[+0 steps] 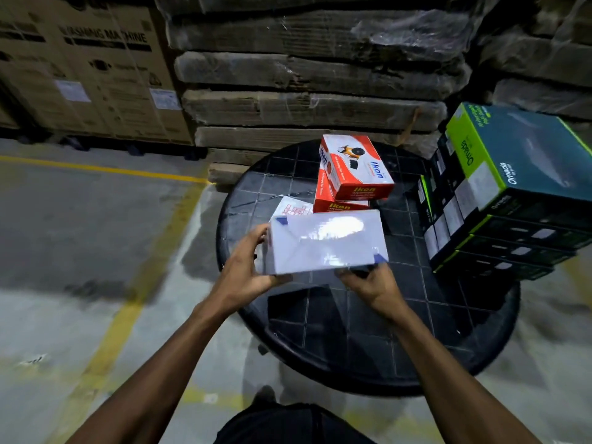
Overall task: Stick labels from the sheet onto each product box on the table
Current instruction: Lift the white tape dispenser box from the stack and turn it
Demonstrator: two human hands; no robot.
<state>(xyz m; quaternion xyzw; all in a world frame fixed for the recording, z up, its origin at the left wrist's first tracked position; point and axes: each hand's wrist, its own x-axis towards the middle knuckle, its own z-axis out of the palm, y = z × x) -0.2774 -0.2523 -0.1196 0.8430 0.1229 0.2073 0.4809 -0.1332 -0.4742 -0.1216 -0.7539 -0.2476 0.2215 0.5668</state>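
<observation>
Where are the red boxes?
In the head view, two red boxes sit stacked at the black round table's far side, left of the green boxes.

Dim warehouse, light from overhead. Strong glare on the white box, washed out & motion-blurred. Dark shadow under it on tabletop. Edges bend, fisheye; bkgd soft.

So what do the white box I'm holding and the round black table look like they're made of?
White box: seemingly card under glossy film or lamination; a bright glare patch and sharp folded edges suggest it.
Round black table: probably moulded plastic; its top has a raised grid pattern with a dull sheen, though painted metal can't be excluded.
</observation>
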